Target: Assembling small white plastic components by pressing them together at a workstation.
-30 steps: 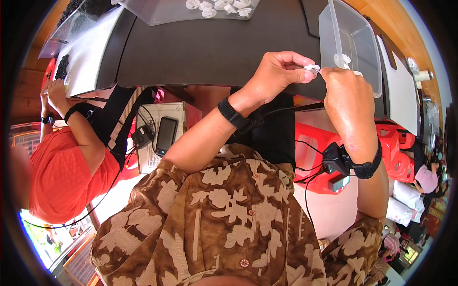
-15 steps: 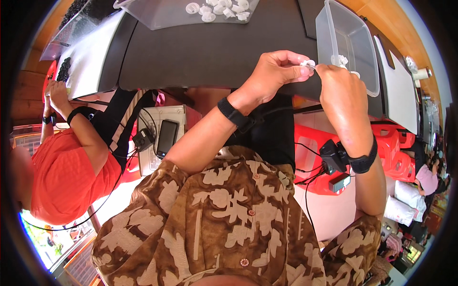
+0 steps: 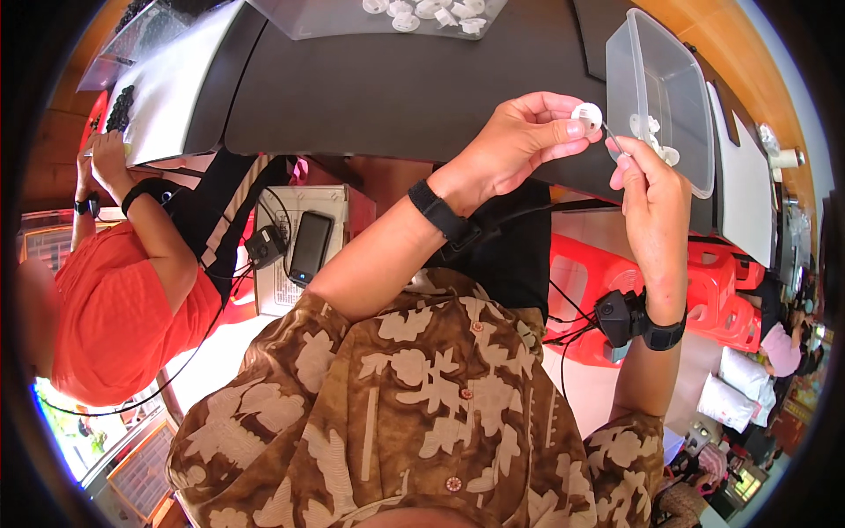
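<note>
Compared with the frame a second earlier, both hands have kept their station above the near edge of the desk (image 3: 396, 88), with the right hand drawn slightly closer to the left. Largest in view, the dark desk spans the upper field; a clear plastic bin (image 3: 660, 88) stands on its right portion, just beyond the hands, holding a few small white parts, and a clear tray (image 3: 299, 19) with more white parts lies at the far edge, well apart. The left hand (image 3: 515, 145) reaches from the lower left, its grip closed: thumb and forefinger clamp a small white round part (image 3: 587, 114) at the fingertips. The right hand (image 3: 651, 189) stands just right of and slightly below that part, its grip pinched on a thin pin-like piece (image 3: 613, 141) whose long axis runs up and left, toward the white part; whether the tip touches the part cannot be told. Open room lies left of the hands over bare desk; the bin wall closes the right side. A neighbouring person in an orange shirt (image 3: 114, 317) works at far left.
</note>
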A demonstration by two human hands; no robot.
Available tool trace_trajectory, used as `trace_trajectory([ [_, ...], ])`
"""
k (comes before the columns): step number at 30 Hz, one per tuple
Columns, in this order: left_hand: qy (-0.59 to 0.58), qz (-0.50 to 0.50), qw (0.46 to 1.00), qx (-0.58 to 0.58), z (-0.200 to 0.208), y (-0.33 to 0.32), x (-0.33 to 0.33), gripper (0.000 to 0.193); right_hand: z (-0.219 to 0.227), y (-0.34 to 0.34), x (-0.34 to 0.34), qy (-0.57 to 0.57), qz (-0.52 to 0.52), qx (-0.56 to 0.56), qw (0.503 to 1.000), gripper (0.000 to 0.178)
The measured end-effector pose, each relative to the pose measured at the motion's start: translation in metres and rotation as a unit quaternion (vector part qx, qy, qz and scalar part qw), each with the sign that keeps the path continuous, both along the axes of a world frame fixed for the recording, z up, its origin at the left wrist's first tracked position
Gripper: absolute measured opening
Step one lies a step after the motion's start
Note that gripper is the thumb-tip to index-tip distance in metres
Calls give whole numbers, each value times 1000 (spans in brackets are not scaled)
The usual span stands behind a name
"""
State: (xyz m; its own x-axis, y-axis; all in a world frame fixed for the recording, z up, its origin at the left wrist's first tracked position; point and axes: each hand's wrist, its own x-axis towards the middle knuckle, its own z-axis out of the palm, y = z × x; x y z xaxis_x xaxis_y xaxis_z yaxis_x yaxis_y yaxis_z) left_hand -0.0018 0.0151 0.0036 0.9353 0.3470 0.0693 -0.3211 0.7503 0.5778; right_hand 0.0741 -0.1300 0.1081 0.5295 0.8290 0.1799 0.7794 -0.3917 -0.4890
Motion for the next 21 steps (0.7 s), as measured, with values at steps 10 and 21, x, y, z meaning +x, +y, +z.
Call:
trace_trajectory([
  [10, -11, -5, 1000, 0, 1, -14, 4, 25, -27, 4, 15, 271, -42, 179, 945, 16],
  [21, -31, -1, 999, 11, 5, -17, 4, 24, -26, 2, 22, 315, -34, 194, 929, 12],
])
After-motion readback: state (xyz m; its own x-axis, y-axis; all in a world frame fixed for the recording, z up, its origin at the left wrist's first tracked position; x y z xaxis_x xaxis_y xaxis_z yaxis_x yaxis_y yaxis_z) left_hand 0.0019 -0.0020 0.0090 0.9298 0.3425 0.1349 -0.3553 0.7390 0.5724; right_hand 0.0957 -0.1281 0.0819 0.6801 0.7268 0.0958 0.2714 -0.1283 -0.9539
